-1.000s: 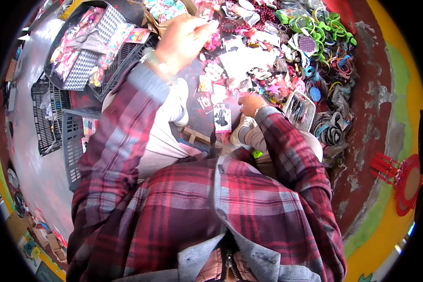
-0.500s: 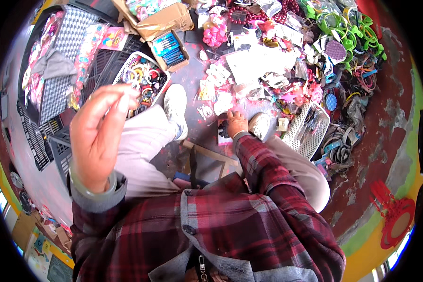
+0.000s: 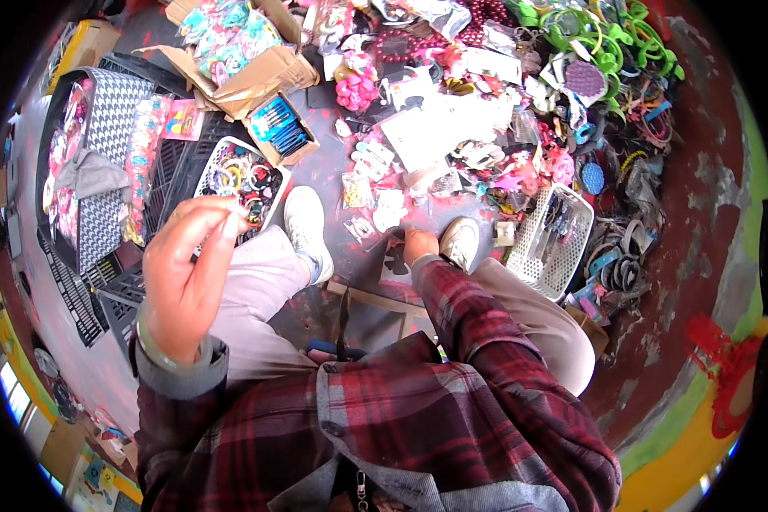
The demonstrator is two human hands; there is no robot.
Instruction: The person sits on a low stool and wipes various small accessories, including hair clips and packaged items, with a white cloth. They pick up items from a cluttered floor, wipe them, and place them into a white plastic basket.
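Note:
My left hand (image 3: 183, 282) is raised above my left thigh, thumb and fingers pinched together. Whatever they may hold is too small to make out. Behind its fingertips stands a white basket (image 3: 275, 201) of hair ties and small coloured pieces. My right hand (image 3: 420, 245) is low between my shoes, beside the right white shoe (image 3: 459, 242). Its fingers are curled and mostly hidden, so I cannot make out what is in them. Just left of it lies a pale, flat piece with a dark patch (image 3: 395, 263).
Ahead spreads a heap of hair accessories with white sheets (image 3: 439, 132) and green headbands (image 3: 572, 26). A white perforated basket (image 3: 553, 243) stands at right. At left are a cardboard box of blue packets (image 3: 280, 128), black crates (image 3: 119, 294) and a houndstooth-patterned bag (image 3: 115, 111).
My right hand has shifted slightly left and down, its fingers now curled instead of spread. The left hand stays pinched. The whole view has tilted a little.

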